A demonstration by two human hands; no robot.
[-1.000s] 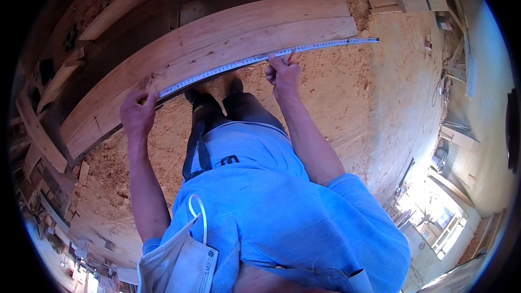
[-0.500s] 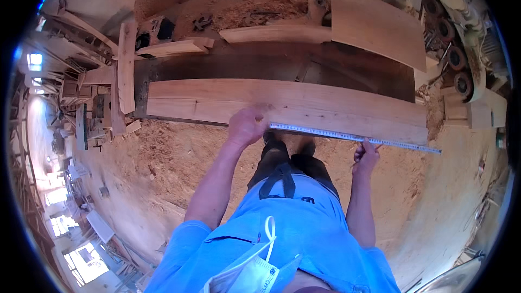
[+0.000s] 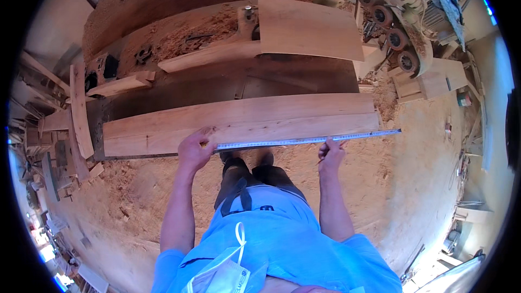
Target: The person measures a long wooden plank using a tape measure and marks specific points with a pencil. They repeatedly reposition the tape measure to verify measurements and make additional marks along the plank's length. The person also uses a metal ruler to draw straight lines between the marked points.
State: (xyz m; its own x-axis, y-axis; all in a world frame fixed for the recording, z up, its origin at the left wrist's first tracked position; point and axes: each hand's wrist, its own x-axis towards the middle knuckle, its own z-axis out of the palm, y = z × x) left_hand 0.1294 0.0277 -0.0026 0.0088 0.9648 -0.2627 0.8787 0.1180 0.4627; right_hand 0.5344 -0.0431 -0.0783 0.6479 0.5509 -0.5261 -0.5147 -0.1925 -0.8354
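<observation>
A long pale wooden board (image 3: 244, 111) lies along the near edge of a dark flat table (image 3: 304, 73). My left hand (image 3: 195, 151) is closed around a tape measure at the board's near edge; fingers hide most of its case, with a bit of yellow showing. From there the white tape blade (image 3: 271, 143) stretches right along the near edge, its tip beyond the board's right end. My right hand (image 3: 331, 157) pinches the blade from below, short of its tip. A thin dark item may stick out from those fingers, too small to name.
Behind the board lie a wide wooden panel (image 3: 309, 30) and narrower planks (image 3: 211, 57), with sawdust heaped beyond. At far right stands machinery with several round rollers (image 3: 397, 39). Upright planks (image 3: 80, 111) lean at the left. Wood shavings cover the floor (image 3: 146, 195).
The view has swung right, so the board and both hands sit further left in the picture. Both hands keep their hold on the tape measure, and its blade still runs along the board's near edge.
</observation>
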